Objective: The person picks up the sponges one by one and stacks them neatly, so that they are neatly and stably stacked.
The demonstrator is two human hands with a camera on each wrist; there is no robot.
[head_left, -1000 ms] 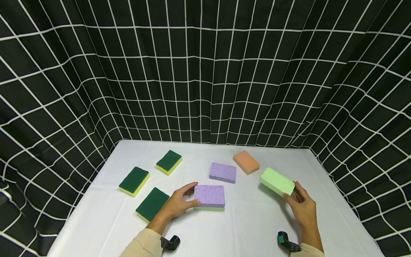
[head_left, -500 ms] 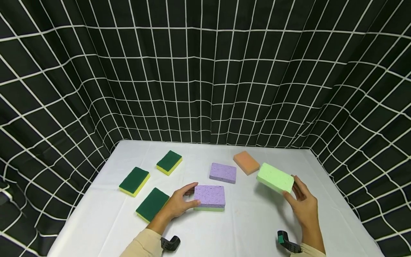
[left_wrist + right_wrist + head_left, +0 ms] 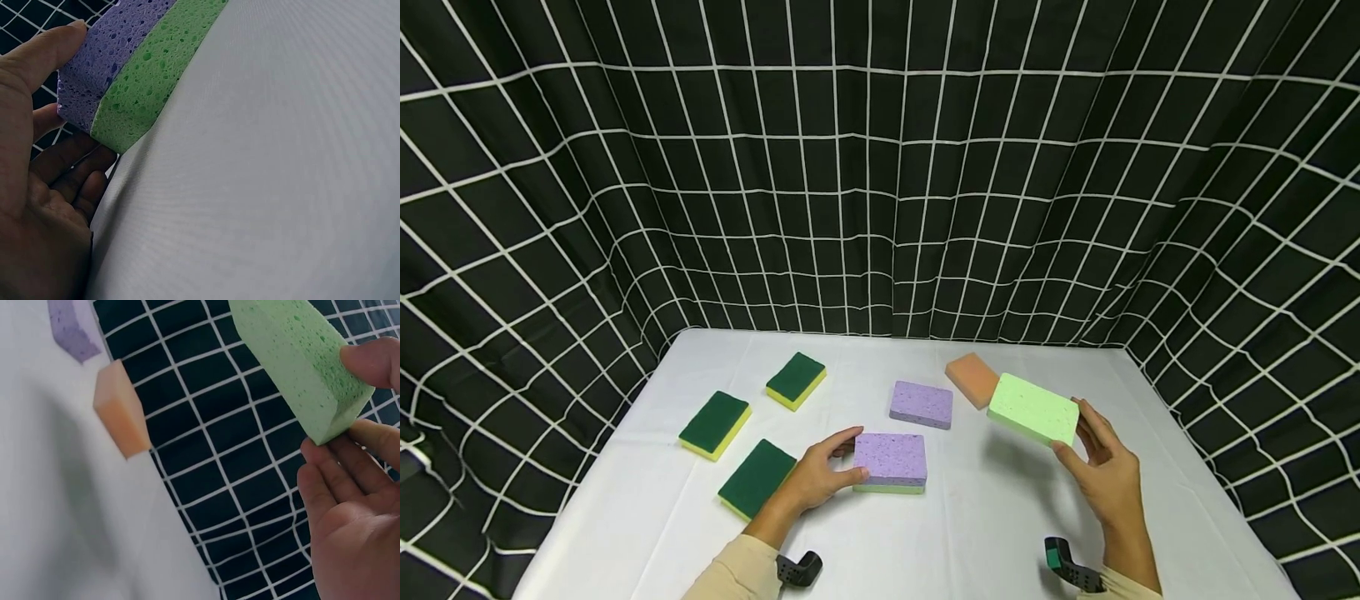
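Observation:
A purple sponge [image 3: 890, 457] lies on top of a green sponge [image 3: 150, 81], stacked on the white table. My left hand [image 3: 822, 473] pinches the purple sponge at its left end, thumb in front and fingers behind. Over the table's right side, my right hand [image 3: 1107, 479] holds a light green sponge [image 3: 1033, 410] by its right end, raised and slightly tilted. In the right wrist view the thumb presses one face of that light green sponge [image 3: 300, 369], with fingers on the other side. Its shadow falls on the cloth below.
Behind the stack lies another purple sponge [image 3: 921, 405]. An orange sponge [image 3: 972, 379] sits farther back, partly covered by the raised one. Three green-and-yellow scrub sponges [image 3: 715, 423] are spread on the left. A black gridded curtain [image 3: 880, 167] surrounds the white table [image 3: 985, 533].
My right hand has lifted the light green sponge higher and moved it a little left, so it now overlaps the orange sponge in view. The left hand and the stack have stayed put.

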